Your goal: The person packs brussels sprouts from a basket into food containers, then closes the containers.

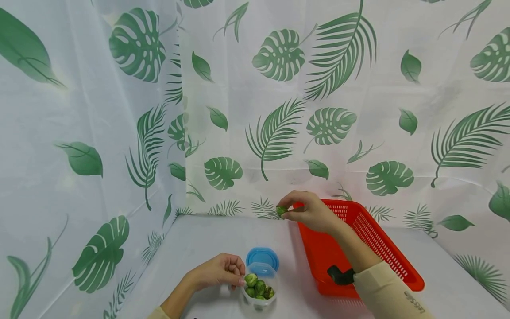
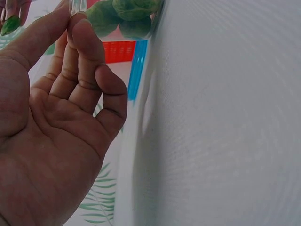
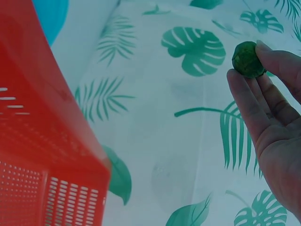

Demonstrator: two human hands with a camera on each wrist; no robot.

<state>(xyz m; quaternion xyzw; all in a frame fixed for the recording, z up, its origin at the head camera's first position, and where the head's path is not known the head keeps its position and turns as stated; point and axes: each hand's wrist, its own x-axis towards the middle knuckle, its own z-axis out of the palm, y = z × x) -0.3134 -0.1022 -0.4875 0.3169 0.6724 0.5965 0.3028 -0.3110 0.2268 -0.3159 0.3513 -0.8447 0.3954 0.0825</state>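
Note:
Between the thumb and fingers of my right hand [image 1: 308, 212] a small green Brussels sprout [image 1: 281, 211] is pinched. That hand is raised over the far left corner of a red plastic basket [image 1: 311, 254]; the right wrist view shows the sprout at the fingertips, apart from the basket. My left hand [image 1: 223, 271] pinches the rim of a small clear plastic container [image 1: 256, 305] with thumb and fingers. Several Brussels sprouts [image 1: 260, 287] lie inside the container, and in the left wrist view they show through its wall.
Behind the container a round blue lid [image 1: 263, 257] lies on the white tabletop [image 1: 223, 230]. A black piece [image 1: 340, 275] shows beside the right sleeve, over the basket. Leaf-patterned curtains [image 1: 255, 133] stand at the back and left.

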